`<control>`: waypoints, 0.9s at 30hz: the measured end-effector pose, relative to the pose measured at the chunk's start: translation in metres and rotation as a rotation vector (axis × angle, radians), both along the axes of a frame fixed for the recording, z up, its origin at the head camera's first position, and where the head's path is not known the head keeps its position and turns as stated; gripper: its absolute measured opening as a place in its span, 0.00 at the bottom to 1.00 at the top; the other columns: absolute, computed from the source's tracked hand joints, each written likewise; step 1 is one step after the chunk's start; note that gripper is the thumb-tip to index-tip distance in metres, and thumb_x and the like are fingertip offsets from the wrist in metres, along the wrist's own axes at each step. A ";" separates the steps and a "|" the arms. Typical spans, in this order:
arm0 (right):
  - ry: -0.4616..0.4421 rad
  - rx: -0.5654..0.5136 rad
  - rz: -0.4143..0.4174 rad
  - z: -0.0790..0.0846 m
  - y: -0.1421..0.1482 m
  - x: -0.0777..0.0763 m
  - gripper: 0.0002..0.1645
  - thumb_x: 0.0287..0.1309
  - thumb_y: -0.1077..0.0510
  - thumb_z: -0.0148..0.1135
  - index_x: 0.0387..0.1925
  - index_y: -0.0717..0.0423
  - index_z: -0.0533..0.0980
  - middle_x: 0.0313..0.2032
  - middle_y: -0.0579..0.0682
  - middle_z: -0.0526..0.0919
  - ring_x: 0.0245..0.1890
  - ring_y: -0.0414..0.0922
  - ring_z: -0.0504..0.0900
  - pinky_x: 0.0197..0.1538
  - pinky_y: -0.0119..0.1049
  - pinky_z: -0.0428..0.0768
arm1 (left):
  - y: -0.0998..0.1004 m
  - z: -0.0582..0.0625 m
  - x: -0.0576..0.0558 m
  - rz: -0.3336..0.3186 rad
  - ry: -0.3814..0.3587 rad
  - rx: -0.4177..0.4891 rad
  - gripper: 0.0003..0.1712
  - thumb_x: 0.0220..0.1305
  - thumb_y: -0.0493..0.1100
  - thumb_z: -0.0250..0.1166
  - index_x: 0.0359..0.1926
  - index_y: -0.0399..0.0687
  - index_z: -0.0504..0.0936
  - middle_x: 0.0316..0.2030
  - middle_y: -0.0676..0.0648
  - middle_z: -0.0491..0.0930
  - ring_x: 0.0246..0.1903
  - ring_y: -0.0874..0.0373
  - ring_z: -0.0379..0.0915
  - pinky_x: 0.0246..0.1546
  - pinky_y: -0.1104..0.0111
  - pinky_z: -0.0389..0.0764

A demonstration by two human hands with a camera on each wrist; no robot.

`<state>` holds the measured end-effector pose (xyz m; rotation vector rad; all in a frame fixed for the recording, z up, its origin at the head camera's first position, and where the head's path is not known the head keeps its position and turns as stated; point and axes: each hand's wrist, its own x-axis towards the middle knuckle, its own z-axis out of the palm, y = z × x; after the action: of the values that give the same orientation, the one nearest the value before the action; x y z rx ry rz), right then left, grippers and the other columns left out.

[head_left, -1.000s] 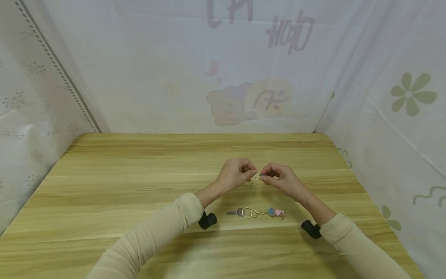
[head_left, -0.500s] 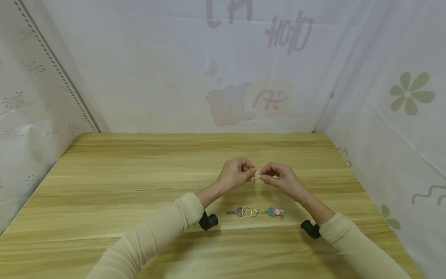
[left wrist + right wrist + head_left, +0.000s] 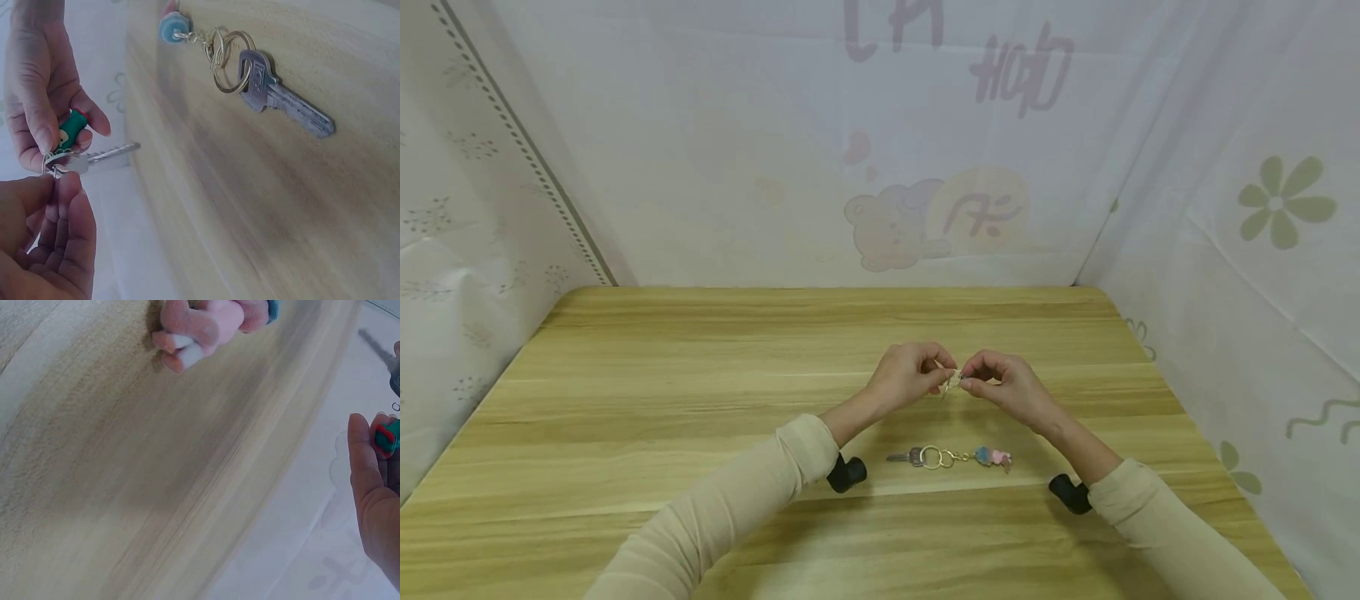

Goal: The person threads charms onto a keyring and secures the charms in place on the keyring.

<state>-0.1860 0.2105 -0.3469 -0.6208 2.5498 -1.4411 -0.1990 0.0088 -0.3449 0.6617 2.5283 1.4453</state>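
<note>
Over the table, my left hand (image 3: 910, 369) pinches a small metal key ring (image 3: 55, 170) between thumb and fingertips. Facing it closely, my right hand (image 3: 1011, 387) holds the same keychain, its thumb at the ring and chain. A green charm (image 3: 72, 128) with red trim lies against the right fingers. From the ring a silver key (image 3: 94, 157) sticks out. Below the hands, a second keychain lies on the table: a grey key (image 3: 287, 103), gold rings (image 3: 234, 62) and a pink-and-blue figure charm (image 3: 994, 456). The left fingers partly hide the ring.
The wood-grain table (image 3: 700, 350) reaches back to a printed white cloth (image 3: 737, 167), with more cloth at both sides. Black wrist mounts (image 3: 847, 473) show under the forearms, on either side of the lying keychain.
The held ring and key turn slightly between the fingertips. My left hand shifts a little to the right, toward the right hand. The keychain on the table stays where it was.
</note>
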 end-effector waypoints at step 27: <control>-0.008 0.009 -0.014 -0.001 0.002 -0.002 0.05 0.59 0.61 0.62 0.36 0.60 0.77 0.32 0.54 0.80 0.33 0.41 0.76 0.35 0.30 0.76 | 0.001 0.000 0.000 0.067 -0.080 0.078 0.03 0.60 0.38 0.64 0.34 0.43 0.83 0.23 0.44 0.83 0.26 0.49 0.82 0.16 0.77 0.65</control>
<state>-0.1876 0.2124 -0.3478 -0.5958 2.5580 -1.4324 -0.1986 0.0098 -0.3450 0.5240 2.4673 1.5665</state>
